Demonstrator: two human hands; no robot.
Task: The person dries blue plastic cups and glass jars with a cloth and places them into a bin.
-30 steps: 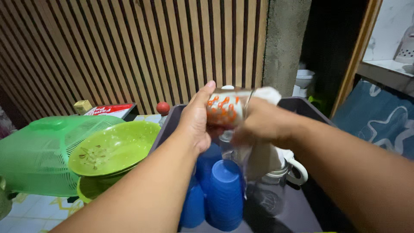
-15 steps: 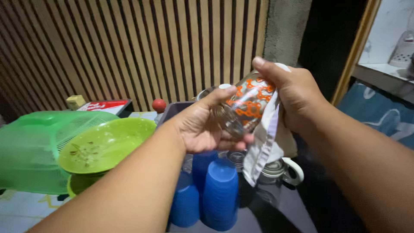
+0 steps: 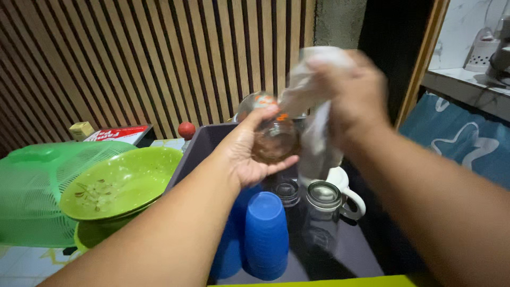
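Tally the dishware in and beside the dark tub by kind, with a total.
Blue cups: 2
Green bowls: 2
Patterned glass, in the left hand: 1
Clear jars: 2
White mug: 1
Total: 8

the glass (image 3: 271, 133) was clear with an orange pattern, and the cloth (image 3: 313, 106) was white. the stacked cups (image 3: 265, 234) were blue, the bowl (image 3: 119, 183) and the basket (image 3: 32, 196) green. the tub (image 3: 199, 143) was dark grey, the wall (image 3: 159, 58) striped brown and black.
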